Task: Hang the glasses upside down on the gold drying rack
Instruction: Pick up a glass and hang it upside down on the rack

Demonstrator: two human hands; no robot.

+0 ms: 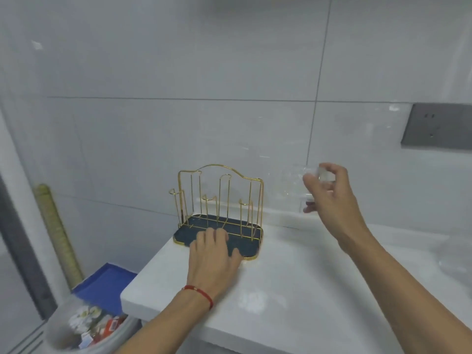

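The gold wire drying rack (219,198) stands on a dark tray (182,232) at the left end of the white counter, against the tiled wall. Its prongs are bare. My left hand (214,254) rests flat on the tray's front edge, fingers spread. My right hand (329,198) is raised to the right of the rack, level with its top. It pinches a clear glass (293,185) by its thick base. The glass lies roughly sideways with its mouth toward the rack and is blurred.
The white counter (293,290) runs right toward a sink basin (447,254). A grey wall socket (436,127) sits at the upper right. Left of and below the counter are a blue lid (107,284), a bin of rubbish (89,325) and a bamboo pole (56,226).
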